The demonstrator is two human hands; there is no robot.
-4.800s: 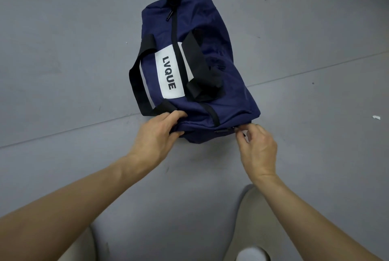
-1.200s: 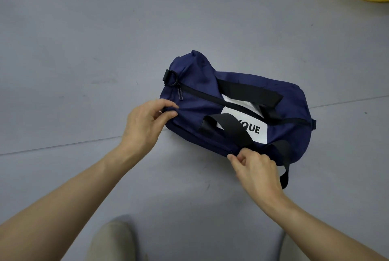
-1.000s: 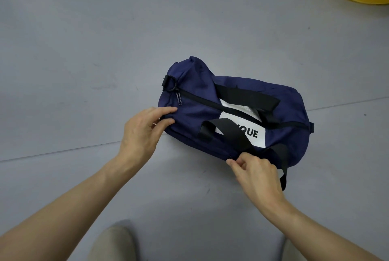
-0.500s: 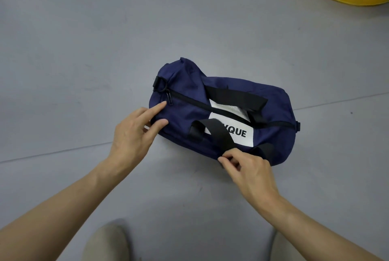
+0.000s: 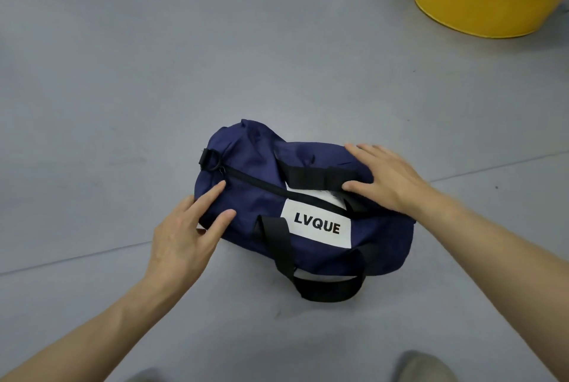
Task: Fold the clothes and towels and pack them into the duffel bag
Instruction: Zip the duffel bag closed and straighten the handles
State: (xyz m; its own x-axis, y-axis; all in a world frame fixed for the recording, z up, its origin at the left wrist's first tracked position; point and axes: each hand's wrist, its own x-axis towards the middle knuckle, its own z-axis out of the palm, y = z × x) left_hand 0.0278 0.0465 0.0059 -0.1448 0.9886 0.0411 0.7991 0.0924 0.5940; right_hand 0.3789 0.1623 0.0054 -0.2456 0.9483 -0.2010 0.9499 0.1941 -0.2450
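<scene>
My left hand (image 5: 184, 240) lies open on the near-left end of the navy duffel bag (image 5: 252, 172), its straight fingers (image 5: 212, 196) resting on the fabric just below the zip (image 5: 261, 186). My right hand (image 5: 388, 178) is spread flat on the bag's far-right top, palm down, gripping nothing, with the thumb on the far black strap (image 5: 311, 178). The bag lies on its side on the grey floor (image 5: 123, 73), under and between both hands, and its zip looks drawn closed. A white LVQUE label (image 5: 317, 226) faces up between the hands; the near strap (image 5: 326, 289) loops onto the floor below my right wrist. A yellow bin (image 5: 480, 2) stands well beyond my right hand.
</scene>
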